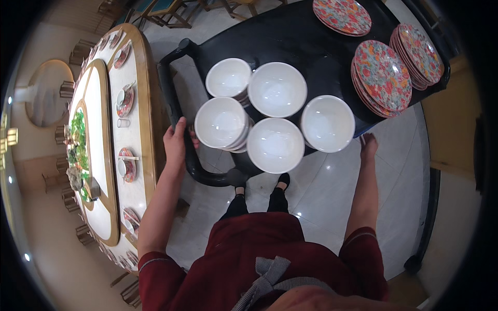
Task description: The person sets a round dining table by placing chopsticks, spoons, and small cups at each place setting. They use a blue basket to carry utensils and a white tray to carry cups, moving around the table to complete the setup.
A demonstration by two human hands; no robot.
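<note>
In front of me is a black service cart [288,42] with a looped push handle at its left end. My left hand [177,142] is wrapped around the side bar of that handle [186,151]. My right hand [369,145] is at the near edge of the cart, right of the bowls; its fingers are partly hidden, and its grip is unclear. Between my hands, white bowls stand in several stacks, among them a front stack [275,144], a left one [221,122] and a right one [328,123]. Floral plates [383,76] lie stacked toward the cart's right end.
A large round dining table [149,155] with place settings and a green centrepiece [78,144] stands close on the left. Wooden chairs [167,13] are beyond the cart. At right, a wall [453,217] with a dark baseboard borders the tiled floor [327,186].
</note>
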